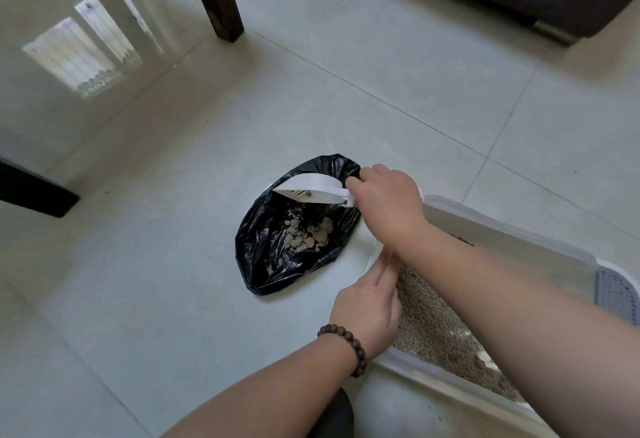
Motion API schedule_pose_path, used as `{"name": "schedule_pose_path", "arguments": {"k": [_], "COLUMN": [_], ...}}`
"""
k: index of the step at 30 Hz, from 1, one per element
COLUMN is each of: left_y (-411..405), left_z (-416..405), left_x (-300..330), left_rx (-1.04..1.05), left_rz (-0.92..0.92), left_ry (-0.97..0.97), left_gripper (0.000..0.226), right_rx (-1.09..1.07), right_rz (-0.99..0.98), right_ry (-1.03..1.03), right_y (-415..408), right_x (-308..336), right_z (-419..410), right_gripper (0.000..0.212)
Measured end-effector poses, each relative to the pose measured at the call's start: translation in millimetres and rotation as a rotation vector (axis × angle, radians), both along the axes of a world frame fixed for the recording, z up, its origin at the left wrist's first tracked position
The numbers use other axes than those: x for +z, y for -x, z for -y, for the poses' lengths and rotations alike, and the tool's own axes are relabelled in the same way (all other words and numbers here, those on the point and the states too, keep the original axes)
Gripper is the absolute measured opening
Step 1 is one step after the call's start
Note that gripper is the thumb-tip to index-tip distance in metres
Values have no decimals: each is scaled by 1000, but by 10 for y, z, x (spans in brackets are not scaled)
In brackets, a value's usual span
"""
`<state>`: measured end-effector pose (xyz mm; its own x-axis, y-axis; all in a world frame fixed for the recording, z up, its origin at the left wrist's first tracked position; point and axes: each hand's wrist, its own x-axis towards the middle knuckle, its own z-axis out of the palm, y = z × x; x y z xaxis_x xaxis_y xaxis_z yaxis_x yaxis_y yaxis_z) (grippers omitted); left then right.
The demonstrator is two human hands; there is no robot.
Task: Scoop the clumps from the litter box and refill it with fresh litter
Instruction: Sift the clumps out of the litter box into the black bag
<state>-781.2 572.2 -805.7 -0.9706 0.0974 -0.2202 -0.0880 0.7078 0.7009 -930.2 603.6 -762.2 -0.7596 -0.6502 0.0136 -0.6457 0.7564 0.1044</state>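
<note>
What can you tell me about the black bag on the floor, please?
The black bag looks like thin, glossy, crinkled plastic. It lies open on the pale tiled floor, left of the litter box. Pale clumps sit inside it. A white scoop, gripped by the right hand, is tipped over its mouth.

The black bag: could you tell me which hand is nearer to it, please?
Right. The right hand holds the scoop directly over the black bag, at its rim. The left hand rests on the litter box edge, beside the bag.
</note>
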Motion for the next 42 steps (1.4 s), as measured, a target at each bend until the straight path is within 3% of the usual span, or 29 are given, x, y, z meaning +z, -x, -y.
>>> {"name": "schedule_pose_path", "arguments": {"k": [3,7,14,21,24,28,32,36,40,42], "left_y": [1,-6,-10,-11,-10,-20,-16,-24,-21,-22], "left_z": [0,-9,-30,-40,-44,-48,-59,-80,-89,-92], "left_x": [14,43,61,64,39,28,18,40,40,18], "left_rx": [-7,-21,-7,20,11,3,6,15,27,24], "left_rz": [1,20,30,19,7,-10,-40,-42,-30,-41], "left_ry": [11,30,45,35,45,51,69,76,73,86], "left_gripper": [68,70,66,69,70,69,69,73,77,78], "right_rx": [-101,-194,-13,-10,-160,-403,-547,-633,-663,-647], "right_rz": [122,199,-95,-91,102,414,633,755,662,586], "right_ry": [48,56,-3,0,129,447,603,441,-79,-231], "right_y": [36,55,14,91,165,117,-224,-646,-900,-910], "right_x": [-57,-1,115,100,157,322,443,371,65,-43], "right_z": [-103,-308,-386,-292,-452,-1046,-1941,-2705,-3044,-3035], "right_gripper": [12,8,39,28,10,22,11,3,16,23]}}
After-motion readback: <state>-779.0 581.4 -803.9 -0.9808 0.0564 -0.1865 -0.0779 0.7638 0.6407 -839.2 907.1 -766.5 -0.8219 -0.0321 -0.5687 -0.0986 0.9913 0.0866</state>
